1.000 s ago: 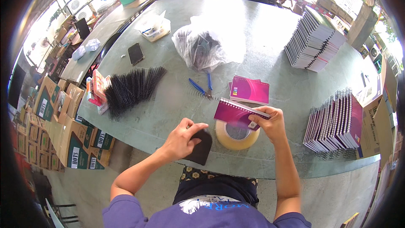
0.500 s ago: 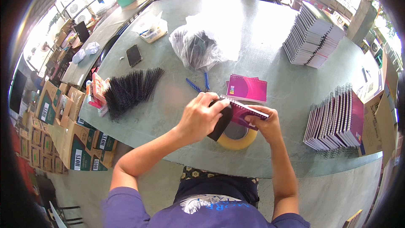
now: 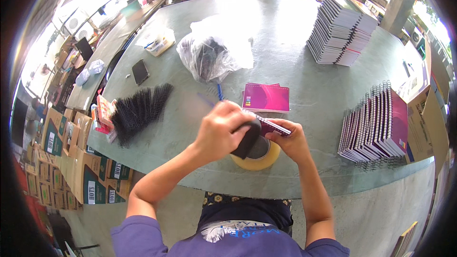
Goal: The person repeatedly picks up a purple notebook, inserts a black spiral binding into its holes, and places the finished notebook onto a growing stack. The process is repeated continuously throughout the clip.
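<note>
My right hand (image 3: 291, 143) is closed on the end of a purple spiral notebook (image 3: 272, 124), which is tilted nearly edge-on. My left hand (image 3: 220, 126) is closed around a flat black piece with a rounded end (image 3: 248, 141), at the notebook's left end; its exact kind is unclear, and my fingers hide where it meets the binding. Under both hands a roll of yellowish tape (image 3: 254, 163) lies on the table. Just beyond my left hand are blue-handled pliers (image 3: 219, 92), partly covered. Past the notebook lie more purple notebooks (image 3: 265, 97), stacked flat.
Black spiral coils (image 3: 141, 110) lie fanned at the left, near a phone (image 3: 140, 72). Farther back are a clear plastic bag (image 3: 212, 54) and a small tub (image 3: 161, 44). At right stand bound notebooks (image 3: 373, 128), a tall notebook stack (image 3: 340, 31) and a cardboard box (image 3: 421, 121).
The whole view has shifted slightly. The held notebook now shows more of its edge and less of its cover. My left hand covers more of the pliers; both grips persist.
</note>
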Motion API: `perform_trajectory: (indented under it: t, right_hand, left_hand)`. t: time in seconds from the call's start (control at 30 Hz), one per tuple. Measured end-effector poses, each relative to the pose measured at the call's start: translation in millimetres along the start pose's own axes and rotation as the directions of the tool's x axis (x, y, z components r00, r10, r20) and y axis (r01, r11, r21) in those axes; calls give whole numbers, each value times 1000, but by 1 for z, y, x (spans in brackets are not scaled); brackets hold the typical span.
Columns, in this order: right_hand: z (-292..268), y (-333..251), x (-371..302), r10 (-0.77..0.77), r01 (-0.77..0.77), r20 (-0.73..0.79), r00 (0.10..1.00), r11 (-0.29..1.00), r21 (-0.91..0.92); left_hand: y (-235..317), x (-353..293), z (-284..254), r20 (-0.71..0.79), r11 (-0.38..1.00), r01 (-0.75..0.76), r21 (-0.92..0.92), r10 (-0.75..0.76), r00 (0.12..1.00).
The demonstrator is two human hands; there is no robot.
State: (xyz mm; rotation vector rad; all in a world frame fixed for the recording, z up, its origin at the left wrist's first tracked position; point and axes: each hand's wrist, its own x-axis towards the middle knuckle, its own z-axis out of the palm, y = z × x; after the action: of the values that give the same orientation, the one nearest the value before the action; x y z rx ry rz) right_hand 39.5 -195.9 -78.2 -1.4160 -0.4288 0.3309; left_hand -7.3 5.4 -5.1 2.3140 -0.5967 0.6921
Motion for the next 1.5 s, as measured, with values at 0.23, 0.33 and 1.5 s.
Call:
perform_trajectory:
  t: [0.23, 0.33, 1.5]
  right_hand:
    - [-2, 7, -2, 7, -8, 46, 999, 1000, 21]
    - [-3, 9, -5, 17, -18, 35, 999, 1000, 23]
    - [-8, -12, -33, -227, 174, -63, 972, 873, -455]
  left_hand:
    - [5, 10, 10, -53, 999, -26, -25, 24, 998]
    - [4, 28, 1, -311, 987, -35, 157, 83, 947]
    - [13, 4, 26, 382, 953, -155, 259, 46, 923]
